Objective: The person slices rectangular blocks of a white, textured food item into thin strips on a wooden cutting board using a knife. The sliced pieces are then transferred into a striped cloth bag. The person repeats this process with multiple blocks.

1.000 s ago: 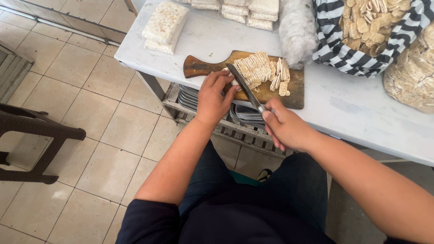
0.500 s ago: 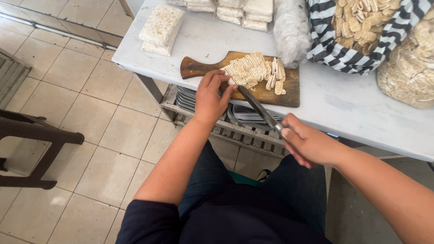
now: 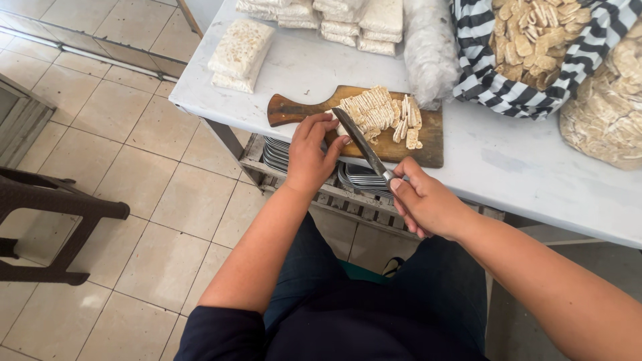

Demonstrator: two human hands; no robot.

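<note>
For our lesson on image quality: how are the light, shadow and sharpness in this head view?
Head view: soft, even daylight; the white table is bright without harsh glare; a faint shadow falls on the floor beneath it; the knife, left hand and right hand are sharp, no motion blur; edges bend slightly.

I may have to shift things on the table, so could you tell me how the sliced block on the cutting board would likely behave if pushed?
The sliced block would probably come apart rather than slide whole: it is already cut into many thin strips. It looks crumbly and fragile, since a few loose strips lie toppled beside it. The left hand steadies the near end, which suggests it shifts easily on the wooden cutting board.
</note>
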